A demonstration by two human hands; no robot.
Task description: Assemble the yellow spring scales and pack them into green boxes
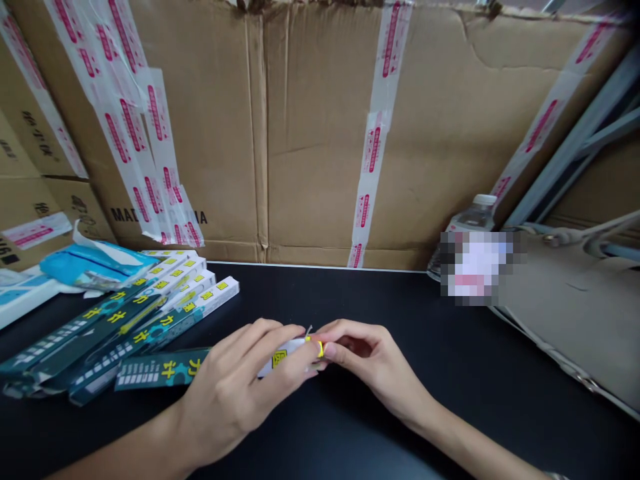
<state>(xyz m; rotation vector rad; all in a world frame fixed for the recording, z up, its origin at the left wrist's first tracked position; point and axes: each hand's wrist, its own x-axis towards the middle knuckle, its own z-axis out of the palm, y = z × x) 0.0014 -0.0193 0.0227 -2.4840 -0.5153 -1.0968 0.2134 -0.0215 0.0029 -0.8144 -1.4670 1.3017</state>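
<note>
My left hand (245,387) is wrapped around a long narrow box (165,369), dark green with yellow characters and a white end, lying flat on the black table (450,400). My right hand (367,360) pinches the box's white end, where a small yellow piece (319,347) shows between its fingertips. What sits inside the box is hidden by my fingers.
Several more of the same green and white boxes (125,320) lie fanned out at the left, with a blue plastic packet (85,263) behind them. A taped cardboard wall (310,133) stands at the back. A plastic water bottle (470,247) is at the right.
</note>
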